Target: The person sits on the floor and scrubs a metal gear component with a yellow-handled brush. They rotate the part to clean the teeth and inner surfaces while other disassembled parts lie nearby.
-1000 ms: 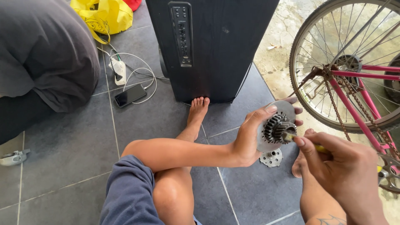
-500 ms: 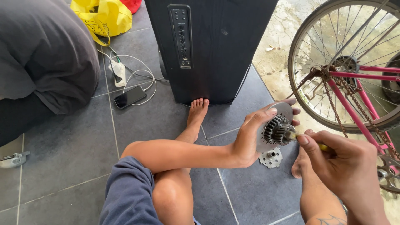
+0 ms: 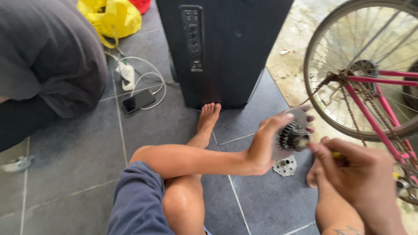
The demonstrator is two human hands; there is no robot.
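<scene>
grey tiled floor: phone, white charger, yellow bag, metal hub part.

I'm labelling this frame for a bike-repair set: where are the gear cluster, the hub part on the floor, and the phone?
gear cluster [image 3: 292, 136], head view, on its dark stacked cogs.
hub part [image 3: 285, 166], head view, on its round silver flange.
phone [image 3: 138, 100], head view, middle of its dark screen.

A dark, toothed sprocket cluster on a pale round disc stands on edge, gripped at the rim by left-hand fingers; a yellow-handled tool, pinched in right-hand fingertips, touches its centre.
</scene>
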